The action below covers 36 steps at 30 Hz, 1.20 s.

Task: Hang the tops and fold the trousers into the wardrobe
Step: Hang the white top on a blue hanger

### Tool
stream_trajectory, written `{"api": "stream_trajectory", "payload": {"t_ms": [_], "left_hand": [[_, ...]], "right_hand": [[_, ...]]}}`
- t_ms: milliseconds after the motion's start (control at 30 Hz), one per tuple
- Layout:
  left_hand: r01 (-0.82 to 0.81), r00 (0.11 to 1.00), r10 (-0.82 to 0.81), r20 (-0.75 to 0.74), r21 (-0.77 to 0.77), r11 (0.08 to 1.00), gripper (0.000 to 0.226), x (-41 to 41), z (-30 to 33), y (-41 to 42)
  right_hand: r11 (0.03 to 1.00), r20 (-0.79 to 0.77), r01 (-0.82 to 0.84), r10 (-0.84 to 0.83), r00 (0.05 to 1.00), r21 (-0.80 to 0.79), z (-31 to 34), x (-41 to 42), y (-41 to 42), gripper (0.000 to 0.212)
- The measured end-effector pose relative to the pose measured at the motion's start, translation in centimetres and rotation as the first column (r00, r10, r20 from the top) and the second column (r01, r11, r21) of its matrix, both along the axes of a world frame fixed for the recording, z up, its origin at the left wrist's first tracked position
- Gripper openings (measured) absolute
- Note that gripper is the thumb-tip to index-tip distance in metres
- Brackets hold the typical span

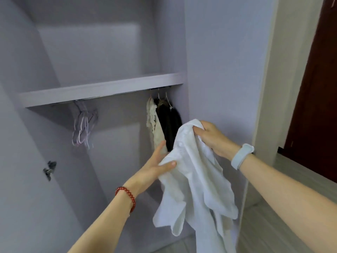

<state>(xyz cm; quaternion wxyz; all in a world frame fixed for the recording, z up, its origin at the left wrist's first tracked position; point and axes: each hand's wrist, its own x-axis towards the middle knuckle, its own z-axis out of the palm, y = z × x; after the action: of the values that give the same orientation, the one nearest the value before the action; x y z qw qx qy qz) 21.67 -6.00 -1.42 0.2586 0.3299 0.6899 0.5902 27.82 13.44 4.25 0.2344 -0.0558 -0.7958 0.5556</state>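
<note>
The left hand (pixel 158 161) pinches a fold of the white top (pixel 193 172) between thumb and fingers. Just right and above, the right hand (pixel 209 136) grips its upper edge in curled fingers. Beyond both hands, a cream garment (pixel 152 123) and a dark garment (pixel 168 121) hang in the wardrobe (pixel 102 90).

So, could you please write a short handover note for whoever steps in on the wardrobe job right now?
Left hand: grips the white top at its lower edge, thumb on the cloth.
Right hand: fingers curled round the top's upper end, holding it up in front of the open wardrobe.
Done: a cream lace top and dark garments already hang at the right end of the rail, under the shelf.
Left: the white top is not yet on a hanger; spare empty hangers hang at the left of the rail. No trousers are in view, folded or otherwise.
</note>
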Motion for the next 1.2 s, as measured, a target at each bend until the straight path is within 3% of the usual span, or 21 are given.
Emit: {"api": "stream_trajectory", "payload": {"t_ms": [67,100,167,233,300,367,433,533,667,733,800,933,1067,1200], "left_hand": [[-0.159,0.983,0.156,-0.101,-0.029,0.987,0.027,0.3,0.3,0.0],[-0.24,0.96,0.232,-0.156,-0.034,0.97,0.017,0.0,0.9,0.0],[-0.31,0.94,0.304,-0.157,-0.018,0.95,0.023,-0.6,2.5,-0.5],[-0.343,0.935,0.34,-0.105,-0.02,0.939,0.026,-1.2,4.1,-1.2],[-0.37,0.925,0.362,-0.115,-0.059,0.927,0.029,-2.0,5.0,-1.5],[-0.39,0.917,0.382,-0.115,-0.057,0.919,0.03,-2.3,5.3,-1.1],[-0.395,0.916,0.391,-0.094,-0.035,0.918,0.023,-2.6,5.5,0.0],[-0.336,0.934,0.33,-0.139,-0.022,0.941,0.019,-2.1,5.9,1.6],[-0.338,0.903,0.322,-0.285,-0.007,0.941,0.022,-2.4,6.7,1.2],[-0.413,0.863,0.402,-0.306,0.03,0.91,0.016,-3.3,6.7,-0.5],[-0.498,0.834,0.507,-0.216,0.1,0.861,0.016,-4.2,5.6,-2.6],[-0.598,0.796,0.604,-0.046,0.096,0.795,0.034,-3.9,0.3,-6.3],[-0.422,0.906,0.423,0.005,-0.056,0.905,0.034,-2.6,-3.2,-5.8],[-0.52,0.854,0.52,0.011,-0.005,0.854,0.028,-4.2,-3.9,-5.2]], "right_hand": [[0.999,0.005,0.035,-0.036,0.999,0.011,-0.1,-1.0,-0.1,0.017],[0.996,0.001,0.086,-0.086,0.996,0.004,-0.2,-1.6,0.1,0.014],[0.973,0.022,0.228,-0.229,0.973,0.018,-1.1,-2.6,1.4,0.006],[0.941,0.154,0.295,-0.321,0.934,0.167,-2.3,-2.8,3.2,0.011],[0.918,0.337,0.183,-0.306,0.891,0.351,-3.6,-2.6,3.7,0.04],[0.928,0.397,0.013,-0.173,0.901,0.373,-4.3,-2.4,2.8,0.06],[0.952,0.342,-0.194,0.105,0.934,0.237,-3.9,-1.8,0.1,0.063],[0.876,0.218,-0.471,0.442,0.87,0.102,-3.1,-1.6,-4.0,0.06],[0.928,0.091,-0.319,0.307,0.947,0.192,-2.8,-3.2,-5.7,0.023],[0.931,0.087,-0.288,0.275,0.957,0.225,-2.5,-4.1,-5.9,0.018],[0.951,0.046,-0.216,0.211,0.976,0.221,-1.7,-4.9,-6.2,0.023],[0.996,0.007,-0.091,0.091,0.996,-0.009,-0.3,-7.0,-7.2,0.025],[0.987,0.031,-0.163,0.163,0.986,-0.002,-0.6,-8.7,-9.5,0.018],[0.952,0.048,-0.302,0.3,0.953,0.052,-1.8,-9.9,-10.6,0.015]]}}
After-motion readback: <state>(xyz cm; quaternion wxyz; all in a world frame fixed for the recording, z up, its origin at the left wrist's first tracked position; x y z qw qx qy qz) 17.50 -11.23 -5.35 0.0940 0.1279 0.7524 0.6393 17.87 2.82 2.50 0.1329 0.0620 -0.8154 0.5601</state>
